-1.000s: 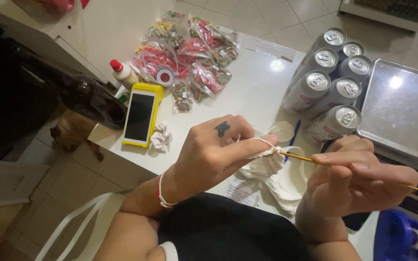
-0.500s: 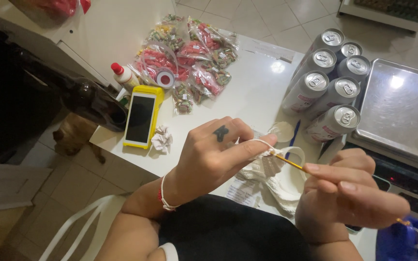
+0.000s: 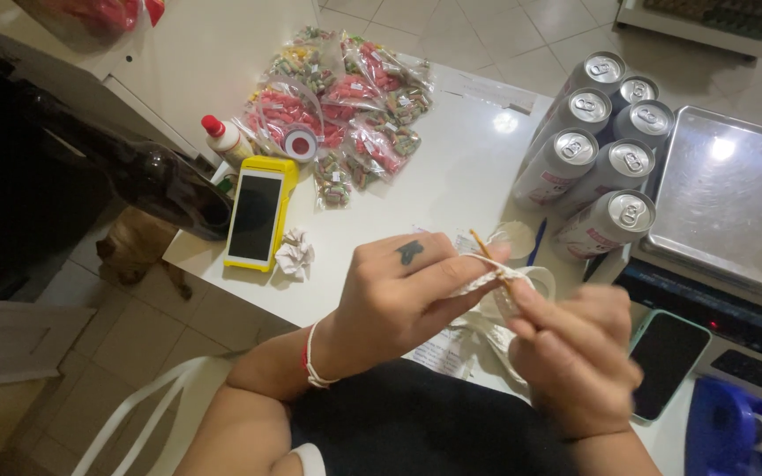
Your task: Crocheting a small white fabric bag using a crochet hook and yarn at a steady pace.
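left hand (image 3: 399,295) pinching white crochet piece (image 3: 496,291) | right hand (image 3: 575,361) fisted, gripping crochet hook (image 3: 487,251) upward

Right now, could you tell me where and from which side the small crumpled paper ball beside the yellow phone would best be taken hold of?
Probably pinch the crumpled paper ball across its middle, coming straight down from above. It lies loose on the white table, small and lumpy with no handle; the yellow phone crowds its left side, while above it nothing shows in the way.
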